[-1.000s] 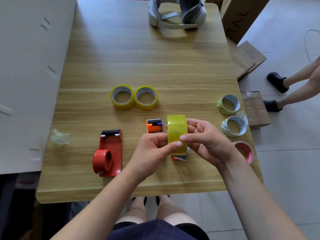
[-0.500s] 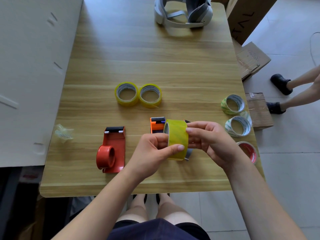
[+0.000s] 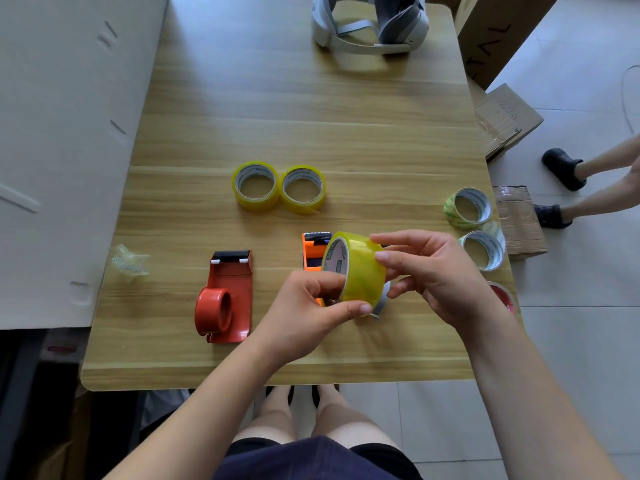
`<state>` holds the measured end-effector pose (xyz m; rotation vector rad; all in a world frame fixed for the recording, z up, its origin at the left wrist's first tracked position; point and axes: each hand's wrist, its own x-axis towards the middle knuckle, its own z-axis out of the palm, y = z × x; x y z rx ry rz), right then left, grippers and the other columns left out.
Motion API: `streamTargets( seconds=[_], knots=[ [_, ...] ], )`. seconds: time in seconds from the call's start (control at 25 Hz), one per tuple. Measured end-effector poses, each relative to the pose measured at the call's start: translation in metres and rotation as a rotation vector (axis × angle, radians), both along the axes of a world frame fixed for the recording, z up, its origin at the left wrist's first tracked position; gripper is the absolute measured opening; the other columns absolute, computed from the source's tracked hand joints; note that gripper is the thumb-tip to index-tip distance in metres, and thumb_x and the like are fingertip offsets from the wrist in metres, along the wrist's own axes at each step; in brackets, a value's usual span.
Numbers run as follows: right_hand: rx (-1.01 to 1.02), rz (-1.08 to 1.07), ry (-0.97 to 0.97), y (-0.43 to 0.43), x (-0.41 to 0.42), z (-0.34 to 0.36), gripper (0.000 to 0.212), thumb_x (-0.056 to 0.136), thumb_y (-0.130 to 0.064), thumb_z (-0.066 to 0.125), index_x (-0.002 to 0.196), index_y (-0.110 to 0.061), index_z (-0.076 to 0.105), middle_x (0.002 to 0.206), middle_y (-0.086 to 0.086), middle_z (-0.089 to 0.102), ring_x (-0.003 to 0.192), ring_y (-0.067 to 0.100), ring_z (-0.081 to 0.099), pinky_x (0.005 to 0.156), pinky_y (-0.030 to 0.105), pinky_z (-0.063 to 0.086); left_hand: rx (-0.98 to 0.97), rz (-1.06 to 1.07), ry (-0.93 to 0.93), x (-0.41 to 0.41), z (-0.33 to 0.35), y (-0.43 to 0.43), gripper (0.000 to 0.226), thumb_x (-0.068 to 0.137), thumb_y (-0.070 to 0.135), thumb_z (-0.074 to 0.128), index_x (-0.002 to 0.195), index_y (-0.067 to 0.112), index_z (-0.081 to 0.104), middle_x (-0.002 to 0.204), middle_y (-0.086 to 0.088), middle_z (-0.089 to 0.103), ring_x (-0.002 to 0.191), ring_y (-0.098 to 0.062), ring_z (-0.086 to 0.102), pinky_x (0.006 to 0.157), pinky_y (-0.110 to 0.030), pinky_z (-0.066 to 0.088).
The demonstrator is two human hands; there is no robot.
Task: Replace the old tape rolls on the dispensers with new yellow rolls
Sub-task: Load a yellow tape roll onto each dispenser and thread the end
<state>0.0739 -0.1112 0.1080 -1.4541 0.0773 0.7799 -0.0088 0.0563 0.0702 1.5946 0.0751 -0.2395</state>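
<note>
Left hand [image 3: 311,310] pinches the yellow roll [image 3: 360,271] by its rim, thumb underneath and fingers in the core. It's held tilted just above the orange dispenser [image 3: 312,252] near the desk's front edge. Right hand [image 3: 436,275] lightly pinches the outer face, probably feeling for the loose tape end. The red dispenser [image 3: 225,296], front-left, has a bare hub.

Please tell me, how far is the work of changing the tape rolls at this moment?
Done, apparently: the red dispenser has a bare spool, and three other rolls lie at the right edge of the table. In hand: the left hand and right hand hold one yellow roll above the orange dispenser. Left: mounting it, then the two spare yellow rolls; no dispenser visibly carries a new roll.
</note>
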Motion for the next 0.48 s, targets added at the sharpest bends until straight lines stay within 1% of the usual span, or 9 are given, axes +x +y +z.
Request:
streamTargets(
  seconds=[0.12,0.16,0.24,0.32,0.4,0.48],
  knots=[
    [-0.029,0.014,0.006,-0.0017,0.0016,0.0005,0.029,0.075,-0.004,0.066,0.103,-0.012,0.066,0.058,0.0,0.065,0.047,0.01,0.059,0.043,0.021,0.051,0.018,-0.022,-0.002,-0.0019,-0.0006,-0.0012,0.03,0.07,0.026,0.075,0.085,0.0,0.074,0.08,-0.036,0.062,0.07,-0.015,0.045,0.065,-0.033,0.038],
    [-0.032,0.022,0.015,-0.0021,0.0021,0.0002,0.029,0.077,-0.003,0.064,0.104,-0.012,0.066,0.058,0.0,0.064,0.047,0.01,0.058,0.043,0.022,0.051,0.019,-0.029,-0.001,-0.0022,-0.0013,-0.0018,0.033,0.07,0.029,0.075,0.085,0.0,0.073,0.083,-0.036,0.063,0.072,-0.015,0.046,0.066,-0.033,0.039],
    [-0.036,0.033,0.018,-0.0024,0.0026,0.0008,0.024,0.079,0.0,0.063,0.099,-0.011,0.068,0.06,0.004,0.065,0.048,0.012,0.059,0.043,0.023,0.052,0.024,-0.032,0.002,-0.0028,-0.0019,-0.0023,0.035,0.069,0.033,0.075,0.085,0.001,0.074,0.085,-0.034,0.065,0.076,-0.014,0.049,0.069,-0.037,0.042],
    [-0.029,0.036,0.003,-0.0026,0.0025,0.0017,0.021,0.077,-0.001,0.064,0.094,-0.012,0.071,0.064,0.007,0.067,0.05,0.015,0.061,0.044,0.023,0.053,0.028,-0.019,0.003,-0.0032,-0.0016,-0.0018,0.028,0.069,0.029,0.077,0.084,0.005,0.075,0.084,-0.029,0.067,0.075,-0.013,0.051,0.069,-0.035,0.043],
    [-0.011,0.033,-0.012,-0.0022,0.0016,0.0037,0.02,0.07,-0.006,0.067,0.088,-0.013,0.073,0.066,0.009,0.068,0.051,0.016,0.063,0.045,0.023,0.054,0.014,-0.014,0.001,-0.0037,0.0006,-0.0019,0.017,0.07,0.02,0.077,0.085,0.011,0.076,0.082,-0.023,0.07,0.074,-0.011,0.053,0.068,-0.032,0.045],
    [0.012,0.024,-0.025,-0.0024,0.0008,0.0041,0.02,0.064,-0.009,0.069,0.083,-0.015,0.074,0.066,0.01,0.069,0.052,0.018,0.064,0.046,0.024,0.055,0.0,-0.009,-0.002,-0.0046,0.0033,-0.0022,0.015,0.071,0.016,0.076,0.085,0.018,0.077,0.085,-0.017,0.073,0.076,-0.01,0.056,0.069,-0.035,0.047]
  ],
)
